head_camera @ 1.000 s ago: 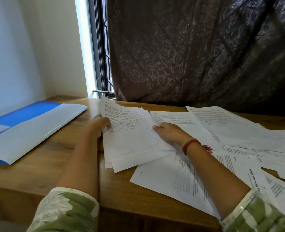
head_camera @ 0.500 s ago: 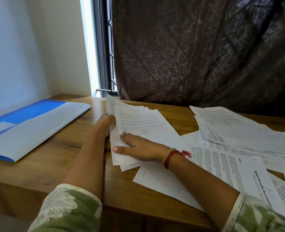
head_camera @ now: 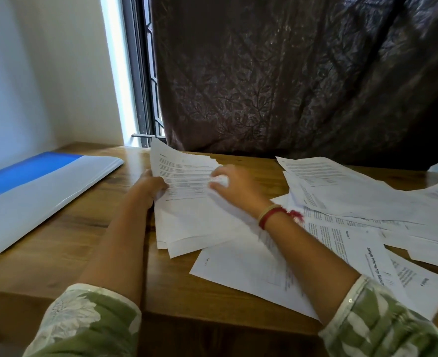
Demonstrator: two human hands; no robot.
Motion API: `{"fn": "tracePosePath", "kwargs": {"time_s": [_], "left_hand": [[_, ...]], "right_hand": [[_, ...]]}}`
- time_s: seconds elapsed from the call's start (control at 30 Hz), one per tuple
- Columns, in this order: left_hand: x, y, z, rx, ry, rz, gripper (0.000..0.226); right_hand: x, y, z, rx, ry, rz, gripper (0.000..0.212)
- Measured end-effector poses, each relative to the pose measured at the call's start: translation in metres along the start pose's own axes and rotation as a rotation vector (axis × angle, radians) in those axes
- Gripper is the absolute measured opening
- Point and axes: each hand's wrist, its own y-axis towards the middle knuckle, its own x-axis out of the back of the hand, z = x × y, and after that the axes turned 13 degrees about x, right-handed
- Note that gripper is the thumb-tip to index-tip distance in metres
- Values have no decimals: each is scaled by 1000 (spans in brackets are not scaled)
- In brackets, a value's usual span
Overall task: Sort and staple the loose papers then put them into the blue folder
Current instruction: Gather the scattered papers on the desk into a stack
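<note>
A stack of printed papers (head_camera: 187, 215) lies fanned out at the middle of the wooden table (head_camera: 104, 243). My left hand (head_camera: 152, 186) grips the stack's left edge, which is lifted a little. My right hand (head_camera: 238, 188) is on the stack's upper right part; it is blurred, with its fingers curled round a bit of white paper. The blue folder (head_camera: 32, 191) lies shut on the table's left side, apart from both hands. More loose printed sheets (head_camera: 354, 202) are spread across the right side, and some lie under my right forearm.
A dark patterned curtain (head_camera: 290, 86) hangs behind the table. A window frame (head_camera: 140, 99) and a white wall stand at the back left. The table's front edge runs below my forearms. Bare wood shows between the folder and the stack.
My right hand has moved from the stack's lower left to its upper right. My left hand stays on the left edge.
</note>
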Motion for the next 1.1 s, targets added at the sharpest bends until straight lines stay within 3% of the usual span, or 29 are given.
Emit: {"fn": "tracePosePath", "kwargs": {"time_s": [0.07, 0.13, 0.23, 0.37, 0.5, 0.7, 0.93, 1.1], "left_hand": [[1, -1, 0, -5, -48, 38, 49], [-1, -5, 0, -21, -107, 102, 47], [-7, -7, 0, -31, -143, 171, 44], [-20, -3, -2, 11, 7, 172, 42], [-33, -4, -1, -20, 196, 86, 40], [-34, -1, -3, 3, 214, 60, 50], [-38, -7, -3, -3, 210, 42, 50], [-41, -13, -2, 5, 199, 23, 44]], "right_hand": [[29, 0, -30, -165, -327, -2, 38], [55, -11, -60, -474, -457, 94, 52], [70, -38, -98, -799, -486, 146, 68], [58, -55, -117, -962, -305, 173, 79], [48, -43, -109, -858, -381, 213, 67], [38, -32, -101, -715, -459, 78, 33], [37, -28, -88, -557, -557, -105, 27], [39, -15, -50, -417, -526, -65, 24]]}}
